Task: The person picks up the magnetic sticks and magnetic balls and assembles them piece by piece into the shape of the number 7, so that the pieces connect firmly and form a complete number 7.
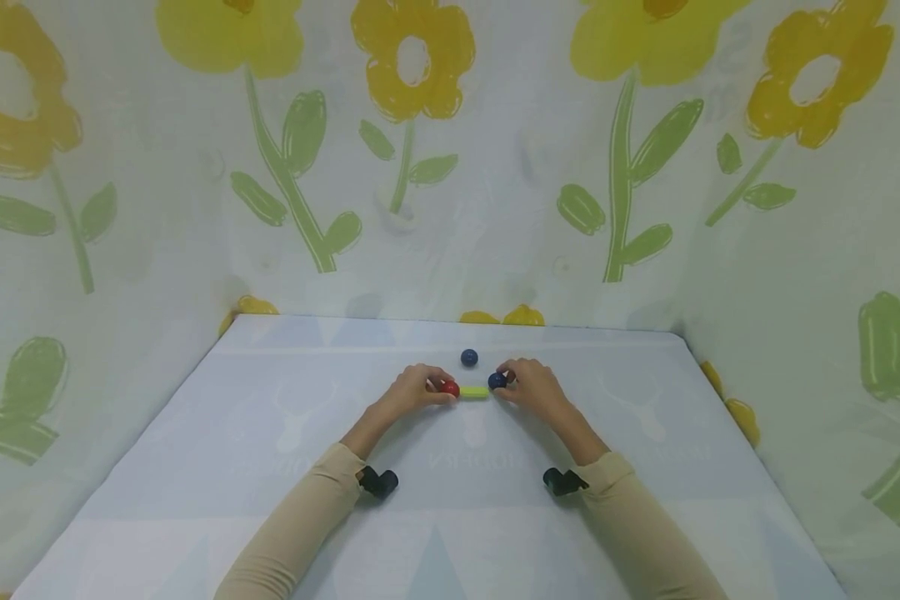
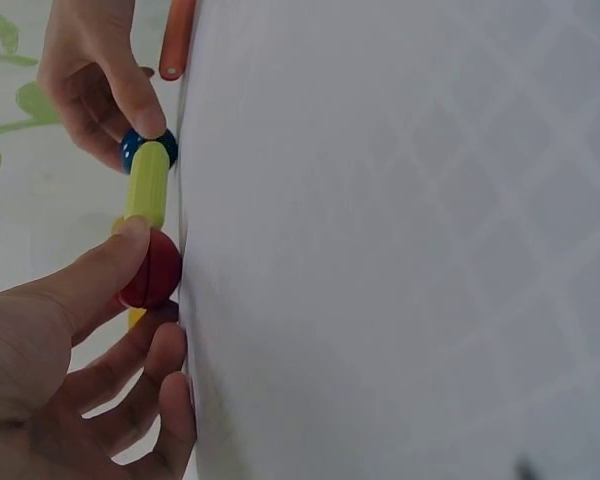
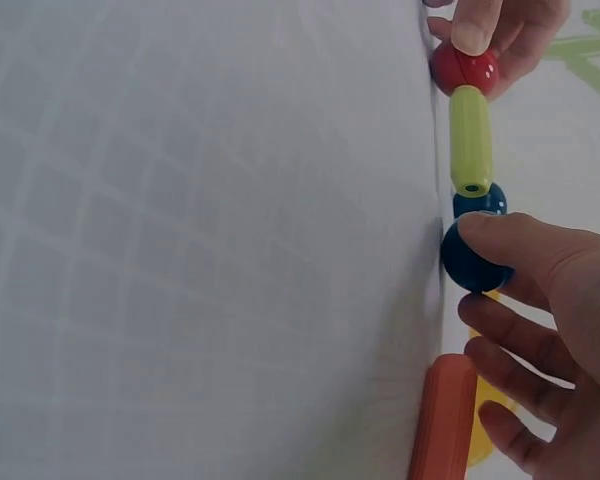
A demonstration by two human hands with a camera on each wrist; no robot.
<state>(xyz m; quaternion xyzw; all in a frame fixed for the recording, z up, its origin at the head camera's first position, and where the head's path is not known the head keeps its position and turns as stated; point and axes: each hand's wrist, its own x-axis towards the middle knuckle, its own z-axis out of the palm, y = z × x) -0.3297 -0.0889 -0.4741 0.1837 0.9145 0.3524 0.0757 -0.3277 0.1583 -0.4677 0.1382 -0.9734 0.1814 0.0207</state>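
Note:
My left hand [image 1: 412, 387] pinches a red ball [image 1: 451, 389] between thumb and fingers. From that ball a short yellow-green rod [image 1: 474, 392] reaches toward the right hand. My right hand [image 1: 536, 386] holds a dark blue ball [image 1: 497, 381] with its thumb and fingertips, close to the rod's other end. A small dark hole shows in that rod end [image 3: 472, 188] in the right wrist view. Behind the rod, a second blue ball [image 1: 469, 357] sits on the table.
A white, faintly patterned table [image 1: 285, 483] lies under both forearms. An orange rod [image 3: 445, 415] shows near the right hand in the right wrist view. Cloth walls with printed flowers [image 1: 412, 62] stand behind and at both sides. Dark wrist cameras [image 1: 378, 482] sit at the cuffs.

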